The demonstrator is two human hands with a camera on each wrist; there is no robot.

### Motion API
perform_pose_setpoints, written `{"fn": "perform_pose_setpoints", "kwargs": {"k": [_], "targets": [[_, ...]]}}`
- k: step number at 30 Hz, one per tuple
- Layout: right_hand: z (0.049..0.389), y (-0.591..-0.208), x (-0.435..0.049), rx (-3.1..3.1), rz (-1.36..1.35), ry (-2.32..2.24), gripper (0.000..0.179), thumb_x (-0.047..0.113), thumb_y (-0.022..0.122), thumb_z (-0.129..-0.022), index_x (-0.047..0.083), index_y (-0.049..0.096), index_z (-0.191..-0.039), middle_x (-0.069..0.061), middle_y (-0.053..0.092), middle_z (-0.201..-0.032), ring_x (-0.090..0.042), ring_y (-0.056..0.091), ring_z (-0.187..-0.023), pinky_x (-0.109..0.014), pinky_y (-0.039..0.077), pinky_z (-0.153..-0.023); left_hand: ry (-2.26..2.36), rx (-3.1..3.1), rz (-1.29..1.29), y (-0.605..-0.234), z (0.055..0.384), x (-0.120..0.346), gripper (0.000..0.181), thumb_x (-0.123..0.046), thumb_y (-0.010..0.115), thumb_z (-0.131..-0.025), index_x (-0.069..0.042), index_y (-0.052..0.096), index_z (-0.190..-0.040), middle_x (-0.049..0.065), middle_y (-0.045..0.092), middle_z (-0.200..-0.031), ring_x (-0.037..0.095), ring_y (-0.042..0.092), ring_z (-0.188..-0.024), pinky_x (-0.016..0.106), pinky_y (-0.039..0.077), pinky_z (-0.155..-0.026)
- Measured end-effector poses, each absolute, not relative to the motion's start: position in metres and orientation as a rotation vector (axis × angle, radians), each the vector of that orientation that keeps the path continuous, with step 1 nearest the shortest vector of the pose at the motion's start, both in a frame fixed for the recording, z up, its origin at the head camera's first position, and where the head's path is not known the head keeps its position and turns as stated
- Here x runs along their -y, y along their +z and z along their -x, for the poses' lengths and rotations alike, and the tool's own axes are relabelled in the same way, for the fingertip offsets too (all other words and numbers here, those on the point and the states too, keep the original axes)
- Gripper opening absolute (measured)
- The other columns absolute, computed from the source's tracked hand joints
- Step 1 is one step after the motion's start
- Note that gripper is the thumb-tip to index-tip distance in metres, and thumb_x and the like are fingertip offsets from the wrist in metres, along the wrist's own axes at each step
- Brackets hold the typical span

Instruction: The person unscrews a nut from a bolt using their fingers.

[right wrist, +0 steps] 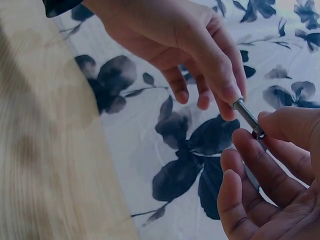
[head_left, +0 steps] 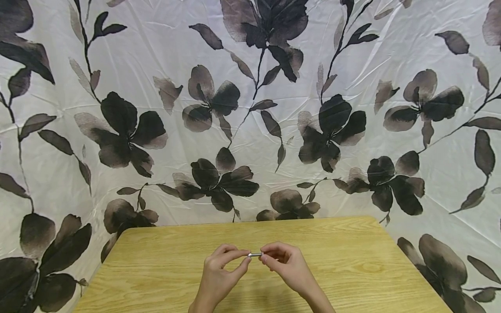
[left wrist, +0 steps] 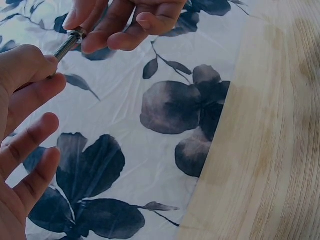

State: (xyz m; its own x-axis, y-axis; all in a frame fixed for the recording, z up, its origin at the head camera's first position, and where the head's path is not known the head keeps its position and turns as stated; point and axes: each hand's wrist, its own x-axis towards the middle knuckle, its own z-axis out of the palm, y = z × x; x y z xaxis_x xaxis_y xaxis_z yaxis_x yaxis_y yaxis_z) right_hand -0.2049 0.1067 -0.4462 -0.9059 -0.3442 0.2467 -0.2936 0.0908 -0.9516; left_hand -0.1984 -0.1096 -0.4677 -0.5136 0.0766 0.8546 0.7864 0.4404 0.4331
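Note:
A small silver bolt (head_left: 256, 254) with a threaded shank is held level between both hands, above the wooden table. My left hand (head_left: 221, 276) pinches one end between thumb and index finger; its other fingers are spread loosely in the left wrist view. At the opposite end, the thumb and fingertips of my right hand (head_left: 287, 267) pinch a wider metal piece (right wrist: 258, 134) that looks like a nut on the shank. Threads (left wrist: 65, 48) show between the two grips. Fingertips partly hide both ends of the bolt.
The light wood table (head_left: 352, 261) spans the area under the hands, with rounded far corners. White cloth (head_left: 282, 174) printed with dark flowers hangs behind it and along both sides. A dark band (right wrist: 62, 5) shows at the left wrist.

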Motion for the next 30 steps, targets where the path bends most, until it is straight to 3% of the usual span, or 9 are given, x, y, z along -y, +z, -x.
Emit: {"fn": "perform_pose_setpoints", "kwargs": {"k": [14, 23, 30], "targets": [[0.206, -0.447, -0.109, -2.380, 0.595, -1.963, 0.022, 0.020, 0.075, -0.096, 0.007, 0.077, -0.113, -0.016, 0.075, -0.111, -0.008, 0.070, -0.092, -0.025, 0.058, -0.079, -1.109, 1.922, 0.688, -0.469, 0.197, 0.114, 0.025, -0.001, 0.090, -0.073, -0.014, 0.083, -0.094, -0.003, 0.070, -0.084, 0.011, 0.066, -0.077, 0.017, 0.052, -0.068], [0.207, -0.449, -0.117, -2.404, 0.640, -1.947, 0.019, 0.021, 0.076, -0.095, 0.008, 0.078, -0.108, -0.013, 0.076, -0.103, -0.009, 0.071, -0.088, -0.027, 0.059, -0.077, -1.119, 1.931, 0.670, -0.473, 0.200, 0.113, 0.027, 0.000, 0.091, -0.072, -0.016, 0.083, -0.092, -0.007, 0.069, -0.084, 0.007, 0.065, -0.077, 0.018, 0.052, -0.068], [0.212, -0.455, -0.123, -2.422, 0.611, -1.955, 0.018, 0.020, 0.077, -0.094, 0.008, 0.079, -0.108, -0.013, 0.077, -0.101, -0.009, 0.072, -0.086, -0.027, 0.059, -0.076, -1.142, 1.958, 0.661, -0.477, 0.202, 0.112, 0.026, -0.002, 0.091, -0.074, -0.017, 0.083, -0.093, -0.004, 0.071, -0.084, 0.009, 0.066, -0.077, 0.020, 0.053, -0.068]]}}
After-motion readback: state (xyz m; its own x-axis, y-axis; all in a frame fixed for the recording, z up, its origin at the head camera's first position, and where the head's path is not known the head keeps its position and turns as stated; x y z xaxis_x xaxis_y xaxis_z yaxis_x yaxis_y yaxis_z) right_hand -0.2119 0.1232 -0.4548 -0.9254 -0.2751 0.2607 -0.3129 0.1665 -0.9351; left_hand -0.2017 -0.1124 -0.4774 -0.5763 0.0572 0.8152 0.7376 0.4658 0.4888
